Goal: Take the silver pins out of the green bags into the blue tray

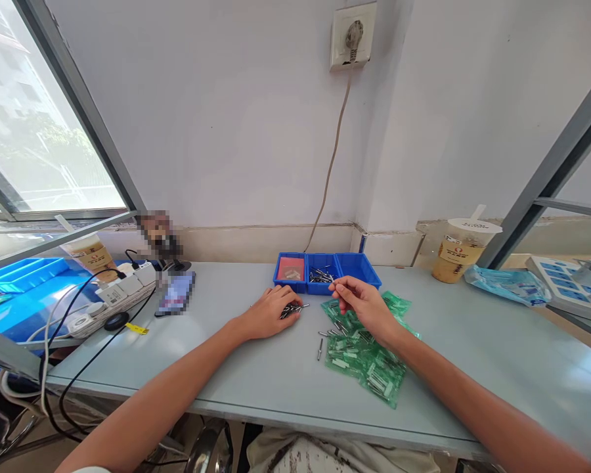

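My left hand (pixel 270 311) rests on the grey table (pixel 256 368), its fingers curled around a bunch of small metal pins (pixel 292 309). My right hand (pixel 360 301) is raised just in front of the blue three-compartment tray (pixel 326 271) and pinches one thin metal pin (pixel 329 277) between thumb and fingers. Under the right wrist lies a heap of small green plastic bags (pixel 369 358) filled with pins. A few loose pins (pixel 321 343) lie on the table beside the bags. The tray's middle compartment holds more pins, and the left one holds something pink.
A capped drink cup with a straw (pixel 460 253) stands at the back right beside a blue packet (pixel 509 284). On the left are a white power strip with black cables (pixel 121 292), a phone (pixel 176 293), another cup (pixel 89 253) and a blue tray (pixel 24 289).
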### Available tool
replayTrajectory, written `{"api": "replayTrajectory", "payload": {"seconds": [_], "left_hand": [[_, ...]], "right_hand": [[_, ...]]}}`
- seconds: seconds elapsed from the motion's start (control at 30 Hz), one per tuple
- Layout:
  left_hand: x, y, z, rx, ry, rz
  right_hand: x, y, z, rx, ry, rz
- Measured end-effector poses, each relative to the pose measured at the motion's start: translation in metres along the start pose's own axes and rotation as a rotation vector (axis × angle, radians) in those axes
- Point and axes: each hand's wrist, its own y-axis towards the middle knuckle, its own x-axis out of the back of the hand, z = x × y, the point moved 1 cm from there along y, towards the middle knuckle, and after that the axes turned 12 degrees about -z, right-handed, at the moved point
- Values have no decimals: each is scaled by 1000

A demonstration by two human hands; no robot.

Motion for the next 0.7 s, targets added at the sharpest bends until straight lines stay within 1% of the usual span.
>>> {"api": "replayTrajectory", "payload": {"seconds": [0.23, 0.37, 0.43, 0.6, 0.7], "left_hand": [[-2, 0, 3, 15, 15, -3], [-3, 0, 5, 10, 12, -3], [-4, 0, 6, 7, 14, -3], [-2, 0, 4, 3, 17, 5], [-2, 0, 3, -1, 18, 7]], "right_hand": [[2, -2, 1, -95, 157, 37], [3, -2, 3, -119, 215, 12], [2, -1, 3, -90, 177, -12], [1, -1, 5, 40, -12, -78], [1, -1, 6, 66, -55, -78]]}}
